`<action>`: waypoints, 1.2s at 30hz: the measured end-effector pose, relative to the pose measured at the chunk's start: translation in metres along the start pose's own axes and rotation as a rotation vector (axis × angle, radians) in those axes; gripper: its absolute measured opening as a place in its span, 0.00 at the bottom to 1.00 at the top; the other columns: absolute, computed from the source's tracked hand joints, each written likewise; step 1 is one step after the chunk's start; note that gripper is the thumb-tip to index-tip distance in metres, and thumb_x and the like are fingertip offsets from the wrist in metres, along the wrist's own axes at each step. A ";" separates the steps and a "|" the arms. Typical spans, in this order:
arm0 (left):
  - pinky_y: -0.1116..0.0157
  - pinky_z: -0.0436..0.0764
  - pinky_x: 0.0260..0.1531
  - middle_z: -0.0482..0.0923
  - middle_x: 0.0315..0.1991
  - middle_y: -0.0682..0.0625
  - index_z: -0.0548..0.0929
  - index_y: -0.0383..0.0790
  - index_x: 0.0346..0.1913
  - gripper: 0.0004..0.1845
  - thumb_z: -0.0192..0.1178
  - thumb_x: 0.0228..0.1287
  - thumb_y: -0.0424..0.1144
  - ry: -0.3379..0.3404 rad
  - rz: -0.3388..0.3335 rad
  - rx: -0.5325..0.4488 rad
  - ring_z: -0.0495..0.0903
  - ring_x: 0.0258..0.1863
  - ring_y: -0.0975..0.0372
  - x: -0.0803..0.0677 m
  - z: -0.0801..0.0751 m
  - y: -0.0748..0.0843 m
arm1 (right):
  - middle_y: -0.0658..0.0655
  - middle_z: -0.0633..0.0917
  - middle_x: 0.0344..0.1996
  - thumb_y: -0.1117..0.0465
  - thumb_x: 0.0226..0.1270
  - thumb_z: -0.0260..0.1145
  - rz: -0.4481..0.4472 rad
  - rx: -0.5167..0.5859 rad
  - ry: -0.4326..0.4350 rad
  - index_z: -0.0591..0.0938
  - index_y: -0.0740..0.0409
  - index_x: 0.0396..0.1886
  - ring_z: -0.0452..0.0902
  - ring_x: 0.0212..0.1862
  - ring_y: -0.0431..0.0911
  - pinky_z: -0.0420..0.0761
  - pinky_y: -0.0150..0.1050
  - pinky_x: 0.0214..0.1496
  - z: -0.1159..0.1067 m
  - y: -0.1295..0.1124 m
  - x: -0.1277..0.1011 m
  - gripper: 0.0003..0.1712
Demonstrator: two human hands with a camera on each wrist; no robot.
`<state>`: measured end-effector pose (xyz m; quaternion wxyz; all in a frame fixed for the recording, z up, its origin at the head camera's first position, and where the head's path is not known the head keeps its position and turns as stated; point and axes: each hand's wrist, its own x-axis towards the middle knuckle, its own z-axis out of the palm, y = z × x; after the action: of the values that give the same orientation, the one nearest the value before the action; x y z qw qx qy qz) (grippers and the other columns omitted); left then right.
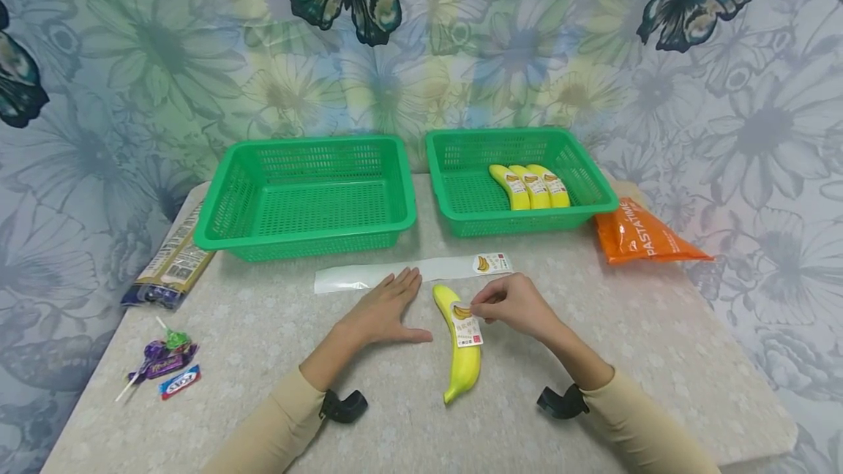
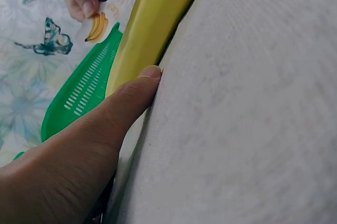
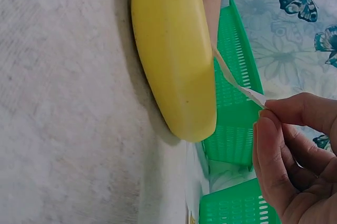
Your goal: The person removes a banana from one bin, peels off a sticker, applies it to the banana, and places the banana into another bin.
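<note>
My right hand (image 1: 516,306) pinches one edge of a white sticker (image 1: 466,326) printed with bananas, held between thumb and forefinger. The sticker lies over the upper middle of a yellow banana (image 1: 466,368); in the right wrist view its pinched end lifts away from the peel. My left hand (image 1: 382,309) rests flat with fingers spread, to the left of the banana, its fingertips over a clear backing strip (image 1: 437,268). The left thumb points toward the banana. Another banana sticker (image 1: 492,263) sits at the strip's right end.
Behind are two green baskets: the left basket (image 1: 402,222) and the right basket (image 1: 520,222), which holds three labelled bananas (image 1: 538,192). An orange bag (image 1: 642,236) leans at the right. On the left lie a gold packet (image 1: 174,258), lollipops (image 1: 176,340) and a small blue-red candy (image 1: 179,382).
</note>
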<state>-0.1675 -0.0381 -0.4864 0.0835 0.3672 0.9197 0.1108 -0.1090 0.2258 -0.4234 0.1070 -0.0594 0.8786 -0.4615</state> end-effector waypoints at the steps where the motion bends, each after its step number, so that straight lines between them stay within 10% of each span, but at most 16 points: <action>1: 0.54 0.49 0.78 0.46 0.78 0.43 0.51 0.35 0.77 0.60 0.55 0.53 0.76 0.000 0.001 0.003 0.46 0.79 0.53 0.000 0.000 0.000 | 0.53 0.89 0.27 0.59 0.57 0.72 0.000 0.001 -0.001 0.89 0.56 0.30 0.83 0.27 0.42 0.85 0.45 0.35 0.000 0.000 0.000 0.05; 28: 0.49 0.44 0.77 0.41 0.79 0.39 0.48 0.34 0.77 0.64 0.58 0.49 0.76 0.061 0.027 -0.016 0.42 0.79 0.51 -0.001 0.000 0.001 | 0.52 0.88 0.25 0.62 0.57 0.72 0.007 -0.040 -0.013 0.89 0.58 0.30 0.82 0.26 0.40 0.83 0.36 0.30 0.007 0.003 0.001 0.04; 36: 0.55 0.45 0.78 0.38 0.80 0.47 0.42 0.40 0.78 0.59 0.60 0.56 0.68 0.090 0.082 -0.297 0.40 0.79 0.57 -0.010 -0.005 0.037 | 0.52 0.88 0.25 0.62 0.58 0.72 0.000 -0.058 -0.008 0.89 0.57 0.30 0.82 0.26 0.41 0.83 0.36 0.29 0.006 0.003 0.001 0.03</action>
<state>-0.1372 -0.0200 -0.4714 0.0909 0.3828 0.8802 0.2654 -0.1084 0.2221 -0.4296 0.1084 -0.0645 0.8913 -0.4355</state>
